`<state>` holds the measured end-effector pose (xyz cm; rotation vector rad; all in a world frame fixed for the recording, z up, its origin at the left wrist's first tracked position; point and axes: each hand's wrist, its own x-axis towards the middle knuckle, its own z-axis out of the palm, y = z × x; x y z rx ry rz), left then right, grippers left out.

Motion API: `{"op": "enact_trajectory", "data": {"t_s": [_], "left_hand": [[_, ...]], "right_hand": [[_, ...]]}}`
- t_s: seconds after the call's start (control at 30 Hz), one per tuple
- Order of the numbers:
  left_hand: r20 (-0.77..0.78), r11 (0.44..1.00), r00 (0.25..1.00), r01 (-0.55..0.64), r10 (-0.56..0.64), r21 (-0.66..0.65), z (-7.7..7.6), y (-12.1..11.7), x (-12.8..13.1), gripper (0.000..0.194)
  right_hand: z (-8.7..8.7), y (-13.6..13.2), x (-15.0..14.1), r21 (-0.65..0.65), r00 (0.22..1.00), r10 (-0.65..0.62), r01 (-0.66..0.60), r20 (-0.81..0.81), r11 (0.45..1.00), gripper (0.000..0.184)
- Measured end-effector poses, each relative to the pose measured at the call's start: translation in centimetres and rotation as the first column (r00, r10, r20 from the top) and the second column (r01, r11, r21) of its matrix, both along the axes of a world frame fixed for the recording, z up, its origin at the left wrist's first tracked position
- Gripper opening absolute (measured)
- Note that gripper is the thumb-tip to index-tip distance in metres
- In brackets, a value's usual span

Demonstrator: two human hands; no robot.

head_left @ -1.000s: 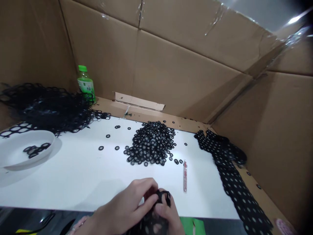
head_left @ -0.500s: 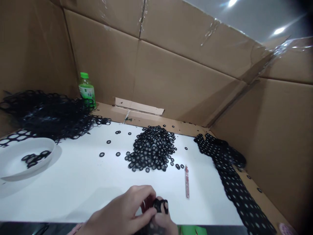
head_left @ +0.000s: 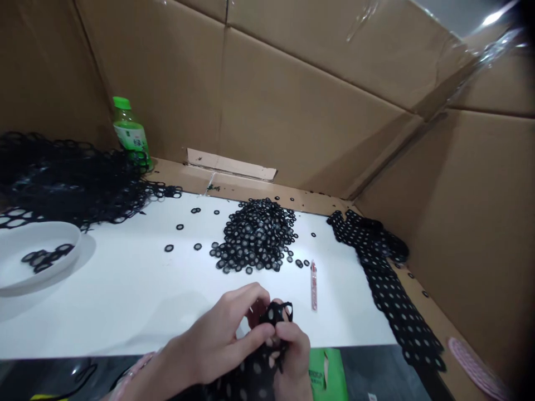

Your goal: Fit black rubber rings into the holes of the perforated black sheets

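Near the front edge of the white table [head_left: 137,312], my left hand [head_left: 229,328] and my right hand [head_left: 295,356] meet on a black sheet with pale round spots [head_left: 246,370]. Both hands are closed, thumbs and fingers pinching its upper end. A loose open loop sticks up beside the right fingers. The sheet's lower part hangs below the hands, towards my body. Beyond them lies a heap of small black rings with pale centres [head_left: 257,236], with several strays around it. A slim red-and-clear stick [head_left: 314,287] rests right of the hands.
On the left stand a white bowl [head_left: 77,245] with several black rings, a tangled black mesh pile [head_left: 71,184] and a green bottle [head_left: 131,133]. Along the right runs a black spotted strip [head_left: 388,295]. Cardboard walls [head_left: 292,106] enclose the table. A green packet [head_left: 334,373] sits below its edge.
The camera view has tilted downward, so things appear higher and more of the held sheet shows. Both hands keep pinching its upper end.
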<state>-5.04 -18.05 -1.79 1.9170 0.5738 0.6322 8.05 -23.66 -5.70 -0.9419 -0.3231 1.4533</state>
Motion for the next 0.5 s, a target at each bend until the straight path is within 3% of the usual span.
{"op": "enact_trajectory", "data": {"t_s": [0.17, 0.33, 0.5], "left_hand": [[-0.032, 0.998, 0.998, -0.052, 0.051, -0.032, 0.7, 0.1, 0.2, 0.011], [-0.072, 0.998, 0.996, -0.053, 0.052, -0.018, 1.8, 0.1, 0.4, 0.012], [0.006, 0.98, 0.98, -0.201, 0.201, 0.012, 0.5, 0.1, 0.8, 0.023]], "right_hand": [[0.3, -0.1, 0.0, -0.094, 0.984, 0.012, -0.029, -0.176, 0.995, 0.02], [0.9, -0.3, -0.3, -0.126, 0.994, -0.008, -0.006, -0.11, 0.992, 0.02], [1.3, -0.4, -0.9, -0.046, 0.995, -0.1, 0.101, 0.021, 0.994, 0.023]]}}
